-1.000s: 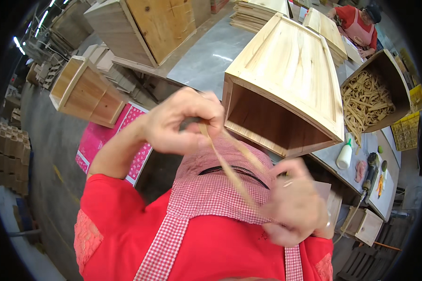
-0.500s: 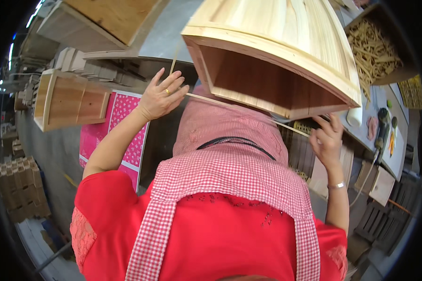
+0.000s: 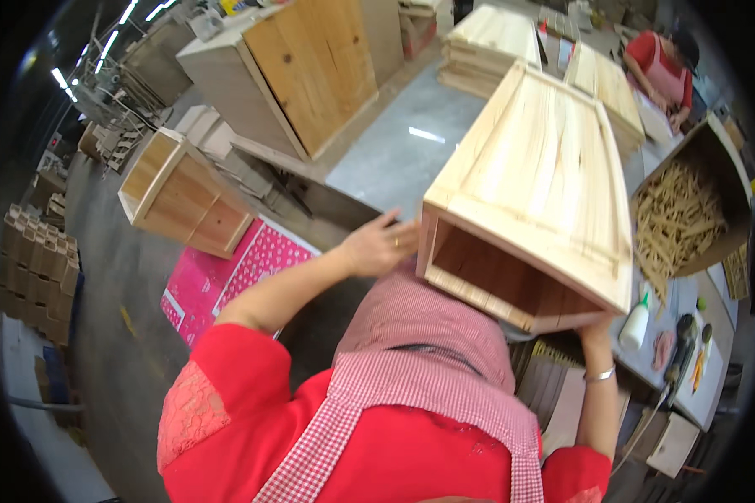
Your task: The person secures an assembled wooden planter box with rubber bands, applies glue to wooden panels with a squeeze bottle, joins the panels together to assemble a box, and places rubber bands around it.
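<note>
A pale wooden box (image 3: 528,180) with tapering plank sides lies on its side, its dark hollow end facing me. My left hand (image 3: 382,246) is beside the box's left front edge, its fingers stretched out and somewhat blurred. Whether the fingertips touch the wood I cannot tell. At the lower right corner of the box is my right hand (image 3: 596,329), with its fingers hidden under the frame. No thin strip can be made out in either hand.
At right, a carton (image 3: 721,201) of wooden strips stands near a glue bottle (image 3: 635,325). Stacked wooden panels (image 3: 491,50) and a co-worker (image 3: 664,75) are farther back. A large cabinet (image 3: 310,67) and another tapered box (image 3: 189,197), by a pink sheet (image 3: 226,277), are at left.
The view has swung up and leftward. My left hand has come to the box's left edge and my right hand to under its right corner. The thin strip between them has gone from sight.
</note>
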The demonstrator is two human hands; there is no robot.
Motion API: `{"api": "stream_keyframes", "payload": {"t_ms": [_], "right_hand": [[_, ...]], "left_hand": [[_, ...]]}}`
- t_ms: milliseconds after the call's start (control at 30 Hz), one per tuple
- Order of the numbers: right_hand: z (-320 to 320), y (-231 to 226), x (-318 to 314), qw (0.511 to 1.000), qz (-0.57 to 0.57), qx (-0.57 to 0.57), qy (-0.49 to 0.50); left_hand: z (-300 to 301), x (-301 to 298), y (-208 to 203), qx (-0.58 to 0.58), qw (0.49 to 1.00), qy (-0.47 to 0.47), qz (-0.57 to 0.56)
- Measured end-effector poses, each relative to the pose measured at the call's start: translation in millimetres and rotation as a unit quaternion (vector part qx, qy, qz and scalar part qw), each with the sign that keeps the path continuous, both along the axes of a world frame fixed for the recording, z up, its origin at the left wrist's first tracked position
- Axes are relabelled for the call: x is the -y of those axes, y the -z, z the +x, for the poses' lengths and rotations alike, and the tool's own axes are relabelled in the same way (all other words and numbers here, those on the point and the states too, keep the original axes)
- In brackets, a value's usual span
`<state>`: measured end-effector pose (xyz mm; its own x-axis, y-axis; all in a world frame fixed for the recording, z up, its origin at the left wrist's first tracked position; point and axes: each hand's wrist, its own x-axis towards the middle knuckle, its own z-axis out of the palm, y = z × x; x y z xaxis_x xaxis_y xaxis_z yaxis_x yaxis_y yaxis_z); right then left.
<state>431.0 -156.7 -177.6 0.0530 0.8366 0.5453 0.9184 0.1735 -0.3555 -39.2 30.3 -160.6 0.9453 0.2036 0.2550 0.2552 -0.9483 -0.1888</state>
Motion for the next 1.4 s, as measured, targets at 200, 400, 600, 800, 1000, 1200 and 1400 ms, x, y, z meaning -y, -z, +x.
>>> {"api": "stream_keyframes", "payload": {"t_ms": [200,400,600,800,1000,1200,1400], "right_hand": [[-24.6,-76.7,-1.9,0.995,0.088,-0.004,-0.051],[-22.5,-117.5,-2.4,0.982,-0.117,-0.137,-0.05],[-12.3,-148.2,-23.8,0.985,-0.072,-0.121,-0.101],[43.4,-154.2,-119.8,0.997,0.075,-0.017,0.01],[123.0,-119.4,-238.2,0.983,-0.064,-0.097,0.141],[54.1,-120.3,-168.8,0.929,-0.139,-0.336,-0.069],[-4.9,-246.4,-107.3,0.995,-0.08,-0.055,-0.034]], "left_hand": [[21.0,27.9,-136.1,0.423,0.893,-0.116,0.1],[173.9,75.3,-219.1,0.27,0.947,0.164,-0.056],[233.7,79.5,-201.5,0.178,0.954,0.214,-0.11],[248.6,90.4,-186.8,0.206,0.952,0.214,-0.08],[248.2,93.3,-195.2,0.13,0.945,0.232,-0.191],[219.0,84.9,-206.4,0.148,0.954,0.191,-0.177],[106.3,51.5,-229.3,0.312,0.895,0.117,-0.295]]}}
